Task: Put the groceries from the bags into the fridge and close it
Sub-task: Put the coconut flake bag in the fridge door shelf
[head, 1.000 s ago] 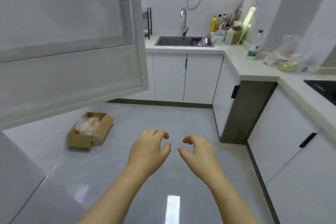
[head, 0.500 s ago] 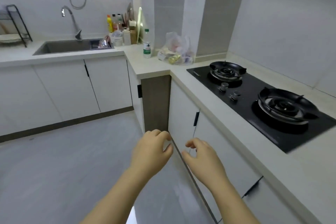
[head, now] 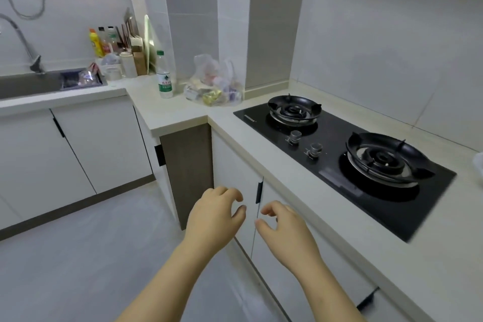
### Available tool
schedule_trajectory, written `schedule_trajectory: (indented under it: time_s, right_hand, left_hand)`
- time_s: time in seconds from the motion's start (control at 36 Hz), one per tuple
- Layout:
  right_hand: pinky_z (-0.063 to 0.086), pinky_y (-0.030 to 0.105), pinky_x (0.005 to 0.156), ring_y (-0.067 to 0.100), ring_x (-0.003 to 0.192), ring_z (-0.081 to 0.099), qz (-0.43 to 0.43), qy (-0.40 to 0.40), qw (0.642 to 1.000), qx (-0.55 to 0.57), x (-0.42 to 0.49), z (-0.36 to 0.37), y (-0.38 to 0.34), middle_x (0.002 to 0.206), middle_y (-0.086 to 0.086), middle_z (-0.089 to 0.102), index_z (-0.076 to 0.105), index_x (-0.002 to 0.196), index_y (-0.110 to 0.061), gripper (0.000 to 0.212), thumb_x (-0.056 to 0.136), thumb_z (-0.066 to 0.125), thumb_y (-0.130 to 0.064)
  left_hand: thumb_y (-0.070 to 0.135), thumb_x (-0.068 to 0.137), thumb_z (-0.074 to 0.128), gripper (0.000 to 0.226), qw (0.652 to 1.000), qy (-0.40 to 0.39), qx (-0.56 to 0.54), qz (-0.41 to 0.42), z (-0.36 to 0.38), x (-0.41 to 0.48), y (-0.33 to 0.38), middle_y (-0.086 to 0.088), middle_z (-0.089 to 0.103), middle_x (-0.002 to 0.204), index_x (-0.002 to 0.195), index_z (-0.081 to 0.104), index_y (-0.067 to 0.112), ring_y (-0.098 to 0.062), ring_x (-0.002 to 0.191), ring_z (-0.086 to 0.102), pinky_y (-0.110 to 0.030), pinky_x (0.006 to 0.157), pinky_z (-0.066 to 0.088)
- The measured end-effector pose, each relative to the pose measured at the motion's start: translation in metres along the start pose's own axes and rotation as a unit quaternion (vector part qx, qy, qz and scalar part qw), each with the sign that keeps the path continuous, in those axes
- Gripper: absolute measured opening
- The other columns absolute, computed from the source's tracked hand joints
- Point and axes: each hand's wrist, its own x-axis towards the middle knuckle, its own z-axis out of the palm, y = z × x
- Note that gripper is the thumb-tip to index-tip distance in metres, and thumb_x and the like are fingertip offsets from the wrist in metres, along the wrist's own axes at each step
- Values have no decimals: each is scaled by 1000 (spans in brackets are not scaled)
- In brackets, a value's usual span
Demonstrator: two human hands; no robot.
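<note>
so: left hand [head: 213, 217], right hand [head: 285, 227] empty, loosely curled; grocery bag [head: 214, 83] well ahead.

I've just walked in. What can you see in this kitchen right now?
grocery bag: one, clear plastic, on the counter corner beside the hob
water bottle: one, clear with green cap, upright, left of the bag
hob: one, black, set into the right counter
burners: two, black, on the hob
knobs: two, silver, between the burners
sink: one, grey, far left
tap: one, grey, over the sink
yellow bottle: one, among containers behind the sink
cabinet doors: several, white, under the counters
left hand: empty, fingers loosely curled
right hand: empty, fingers loosely curled
</note>
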Motion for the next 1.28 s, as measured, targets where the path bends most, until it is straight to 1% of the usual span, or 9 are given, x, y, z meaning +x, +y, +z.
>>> schedule_trajectory:
  time_s: [0.19, 0.31, 0.39, 0.47, 0.61, 0.78, 0.92, 1.11, 1.28]
  right_hand:
    - [46, 27, 85, 10, 105, 50, -2, 0, 1000, 5, 86, 28, -55, 119, -9, 51, 51, 114, -26, 26, 91, 49, -36]
    - [41, 21, 82, 8, 107, 47, -15, 4, 1000, 16, 135, 44, -87, 123, -9, 50, 50, 118, -25, 28, 92, 48, -35]
    - [37, 17, 80, 4, 102, 44, -19, 2, 1000, 12, 170, 56, -103, 124, -10, 50, 49, 120, -26, 29, 93, 47, -36]
    - [39, 18, 83, 3, 102, 43, -19, 0, 1000, 20, 201, 67, -112, 124, -10, 50, 49, 119, -26, 28, 93, 48, -35]
    - [40, 19, 87, 5, 108, 45, -16, -13, 1000, 23, 253, 79, -117, 124, -10, 49, 50, 119, -26, 28, 93, 48, -34]
    - [38, 18, 82, 3, 100, 43, -19, -20, 999, 26, 334, 80, -110, 118, -10, 49, 50, 115, -25, 24, 93, 49, -34]
    - [43, 24, 83, 7, 102, 47, -39, -15, 999, 18, 420, 75, -104, 108, -11, 49, 53, 109, -24, 21, 91, 51, -33]
    - [40, 22, 82, 6, 99, 46, -64, -29, 997, 36, 531, 59, -105, 110, -11, 48, 53, 111, -25, 22, 91, 52, -33]
    - [40, 23, 80, 5, 98, 46, -65, -55, 996, 35, 589, 64, -106, 111, -13, 48, 53, 113, -26, 23, 91, 51, -34]
  left_hand:
    - [36, 93, 44, 29, 1000, 3, 8, 5, -27, 72, -63, 10, 56, 116, 117, 57, 26, -8, 107, 47, -20, 82, 43]
    - [37, 93, 44, 29, 1000, 13, 10, 1, -44, 117, -103, 10, 56, 117, 118, 56, 27, -7, 106, 48, -21, 85, 45]
    - [36, 94, 43, 29, 1000, 22, 12, 5, -53, 147, -128, 10, 55, 117, 118, 55, 26, -7, 107, 47, -18, 82, 42]
    - [35, 93, 44, 27, 1000, 27, 13, 0, -56, 175, -149, 10, 56, 114, 115, 57, 26, -7, 105, 47, -17, 78, 40]
    - [36, 93, 44, 26, 1000, 20, 12, -18, -50, 222, -180, 10, 56, 114, 113, 58, 26, -6, 103, 49, -19, 80, 44]
    - [36, 93, 45, 26, 999, 18, 5, -29, -35, 291, -205, 11, 56, 112, 113, 58, 27, -6, 103, 49, -20, 82, 45]
    - [34, 93, 45, 27, 998, 28, -1, -51, -25, 367, -216, 8, 57, 114, 115, 57, 24, -10, 108, 48, -22, 84, 43]
    - [36, 92, 45, 28, 996, 30, 9, -85, -16, 467, -227, 9, 56, 117, 116, 56, 26, -10, 111, 47, -21, 85, 41]
    - [34, 92, 46, 27, 993, 35, 8, -111, -8, 518, -247, 10, 55, 116, 117, 55, 26, -10, 110, 47, -21, 83, 39]
